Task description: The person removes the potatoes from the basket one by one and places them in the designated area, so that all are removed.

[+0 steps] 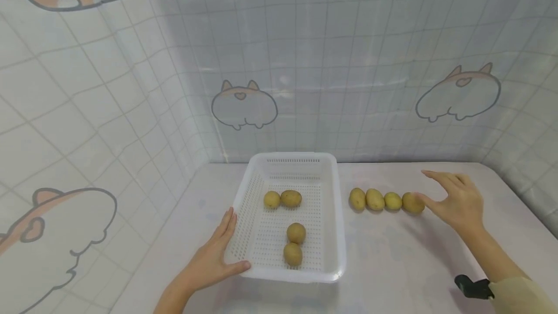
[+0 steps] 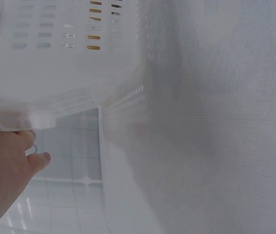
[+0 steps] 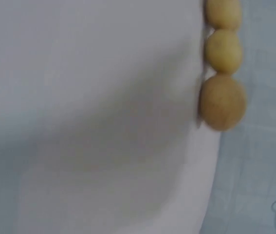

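Observation:
A white perforated plastic basket [image 1: 310,277] stands on the table. Inside it, a potato pair [image 1: 290,198] lies toward the back and another potato pair [image 1: 293,254] nearer the front. My left hand [image 1: 210,261] rests against the basket's near-left corner, fingers stretched along the left side and thumb at the front rim; the left wrist view shows this hand [image 2: 4,168] beside the basket wall [image 2: 40,73]. My right hand [image 1: 459,205] spreads thumb and fingers beside the rightmost potato [image 1: 412,203], holding nothing. That potato [image 3: 223,103] shows in the right wrist view, where the hand is out of sight.
Several potatoes [image 1: 375,199] form a row right of the basket, with the rightmost one at its end. The pale table [image 1: 383,260] meets a grid-patterned curtain [image 1: 348,110] at the back and sides. A black strap piece [image 1: 472,287] shows near my right sleeve [image 1: 523,295].

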A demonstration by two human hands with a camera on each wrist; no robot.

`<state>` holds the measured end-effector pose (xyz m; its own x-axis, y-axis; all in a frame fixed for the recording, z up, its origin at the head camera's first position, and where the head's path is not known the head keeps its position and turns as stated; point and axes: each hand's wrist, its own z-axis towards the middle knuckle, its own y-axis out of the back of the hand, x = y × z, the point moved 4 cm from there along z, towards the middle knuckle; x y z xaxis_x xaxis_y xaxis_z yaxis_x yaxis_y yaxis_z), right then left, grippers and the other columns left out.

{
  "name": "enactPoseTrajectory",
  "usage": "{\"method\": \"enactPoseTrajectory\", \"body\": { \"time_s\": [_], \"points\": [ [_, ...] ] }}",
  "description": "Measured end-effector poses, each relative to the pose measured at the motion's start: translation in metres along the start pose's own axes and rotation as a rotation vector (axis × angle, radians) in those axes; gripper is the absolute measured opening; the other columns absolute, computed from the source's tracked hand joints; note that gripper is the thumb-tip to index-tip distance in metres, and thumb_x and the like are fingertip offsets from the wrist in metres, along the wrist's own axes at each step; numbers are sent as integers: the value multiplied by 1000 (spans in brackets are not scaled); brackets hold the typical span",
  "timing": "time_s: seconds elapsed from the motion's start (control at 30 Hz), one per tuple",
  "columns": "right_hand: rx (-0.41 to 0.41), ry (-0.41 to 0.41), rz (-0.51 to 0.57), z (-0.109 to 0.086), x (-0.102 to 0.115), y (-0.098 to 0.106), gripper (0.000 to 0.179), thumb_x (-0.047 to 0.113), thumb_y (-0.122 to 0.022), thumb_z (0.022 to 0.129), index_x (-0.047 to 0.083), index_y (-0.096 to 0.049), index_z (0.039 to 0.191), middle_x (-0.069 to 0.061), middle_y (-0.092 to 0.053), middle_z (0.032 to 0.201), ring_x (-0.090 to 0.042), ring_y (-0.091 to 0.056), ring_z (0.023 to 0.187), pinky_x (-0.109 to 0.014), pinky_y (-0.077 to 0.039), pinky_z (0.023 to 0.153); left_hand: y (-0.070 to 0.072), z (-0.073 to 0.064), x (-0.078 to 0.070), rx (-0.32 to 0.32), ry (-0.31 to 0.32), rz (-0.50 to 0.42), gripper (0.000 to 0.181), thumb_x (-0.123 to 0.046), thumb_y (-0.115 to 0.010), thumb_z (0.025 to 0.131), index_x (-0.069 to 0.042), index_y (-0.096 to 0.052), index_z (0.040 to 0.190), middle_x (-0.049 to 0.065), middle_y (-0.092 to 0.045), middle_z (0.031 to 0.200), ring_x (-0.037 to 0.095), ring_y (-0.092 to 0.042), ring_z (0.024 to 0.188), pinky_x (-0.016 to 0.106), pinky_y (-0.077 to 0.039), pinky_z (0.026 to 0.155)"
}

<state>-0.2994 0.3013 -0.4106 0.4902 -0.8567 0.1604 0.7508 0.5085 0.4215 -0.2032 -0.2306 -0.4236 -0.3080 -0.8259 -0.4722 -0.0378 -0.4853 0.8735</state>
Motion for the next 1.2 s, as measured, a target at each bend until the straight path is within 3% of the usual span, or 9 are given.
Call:
{"method": "enactPoseTrajectory", "body": {
  "time_s": [0.1, 0.27, 0.43, 0.7, 0.97, 1.2],
  "points": [
    [-68, 55, 50, 5, 10, 0, 73, 74, -56, 78, 8, -75, 102, -14, -72, 93, -38, -58, 84, -20, -35, 73, 0, 0, 0, -2, 2, 0, 114, -59, -73, 75, 1, -14, 152, 14, -2, 161, 38, -15, 143, 60, -32, 104],
    [-59, 104, 120, 13, 26, -2, 66, 66, -60, 82, 6, -74, 105, -11, -72, 87, -34, -56, 79, -6, -27, 82, -1, 0, 2, -2, 0, -3, 115, -61, -72, 75, 0, -14, 153, 12, -1, 161, 38, -16, 143, 61, -33, 103],
    [-78, 148, 170, 26, 43, -4, 61, 61, -64, 82, 6, -75, 104, -10, -72, 85, -31, -55, 76, -7, -28, 83, -2, 0, 3, 0, -3, -10, 114, -61, -72, 75, 0, -13, 153, 10, 1, 161, 37, -14, 143, 61, -32, 103],
    [-147, 209, 216, 50, 71, -10, 59, 61, -67, 81, 5, -77, 96, -9, -73, 83, -27, -54, 69, -17, -34, 67, -3, 0, 3, -6, -9, 0, 114, -58, -74, 75, 1, -14, 152, 11, 0, 161, 38, -15, 143, 60, -33, 103],
    [-114, 219, 258, 64, 90, -20, 56, 60, -67, 80, 8, -77, 97, -5, -74, 83, -23, -53, 70, -5, -27, 71, -2, -1, 2, -15, -8, 8, 114, -57, -74, 74, 1, -15, 152, 16, -4, 160, 39, -17, 142, 62, -35, 101],
    [-87, 248, 299, 77, 109, -26, 51, 56, -71, 78, 9, -78, 98, -4, -74, 84, -23, -52, 72, -13, -32, 69, -1, -1, 0, -12, -1, 2, 113, -55, -75, 75, 0, -15, 152, 15, -3, 160, 39, -17, 142, 63, -34, 101]
  ]
}}
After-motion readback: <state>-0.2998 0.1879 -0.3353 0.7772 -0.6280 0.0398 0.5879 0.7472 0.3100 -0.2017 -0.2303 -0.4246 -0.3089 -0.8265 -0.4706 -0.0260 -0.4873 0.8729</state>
